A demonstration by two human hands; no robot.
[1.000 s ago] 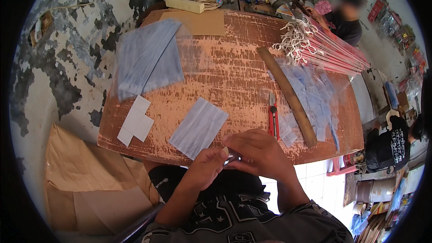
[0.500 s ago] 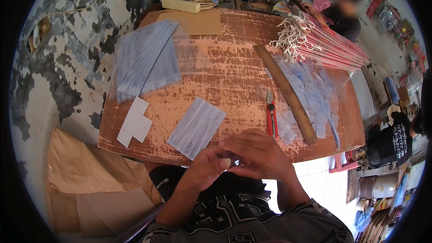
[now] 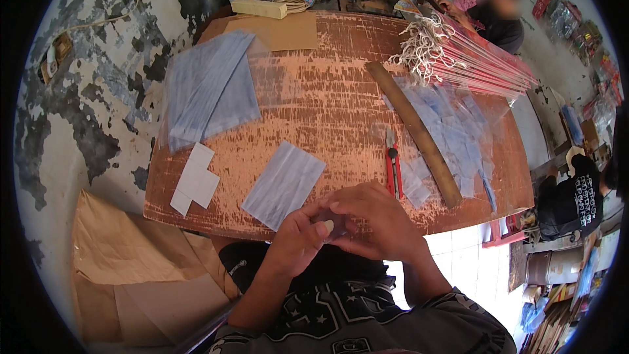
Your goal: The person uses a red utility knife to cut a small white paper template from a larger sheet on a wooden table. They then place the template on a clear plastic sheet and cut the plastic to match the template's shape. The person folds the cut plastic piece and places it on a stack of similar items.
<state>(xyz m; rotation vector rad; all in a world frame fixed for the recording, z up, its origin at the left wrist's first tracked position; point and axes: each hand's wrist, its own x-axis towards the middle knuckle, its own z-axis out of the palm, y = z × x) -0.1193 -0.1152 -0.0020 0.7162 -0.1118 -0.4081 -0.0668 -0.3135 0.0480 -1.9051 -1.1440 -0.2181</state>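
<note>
Left hand (image 3: 296,239): fingers curled in, thumb bent toward the fingertips, close against its partner; I cannot tell how firmly it grips.
Right hand (image 3: 377,217): cupped, fingers bent over toward the left one; whether it grips or only shields, I cannot tell.
Small piece (image 3: 338,225): between the two hands, at the table's near edge; I make out a translucent patch, the rest covered by fingers.
Sheet (image 3: 285,183): bluish, flat, just beyond the left hand, the nearest thing in its way.
Knife (image 3: 393,164): red handle, blade pointing away, just beyond the right hand.
Wood strip (image 3: 415,136): long and slightly curved, right of the knife, lying over some of the film scraps (image 3: 452,132) and fencing off that side for me.
White card (image 3: 196,180): stepped outline, flat, left of the sheet.
Film stack (image 3: 213,88): bluish sheets overlapping at far left, near the cardboard (image 3: 291,29).
Cord bundle (image 3: 472,59): white cords over red material, across the far right corner.
Table (image 3: 314,105): brown, its surface badly worn.
Co-worker (image 3: 504,16): I see one beyond the cords, well apart from my hands.
</note>
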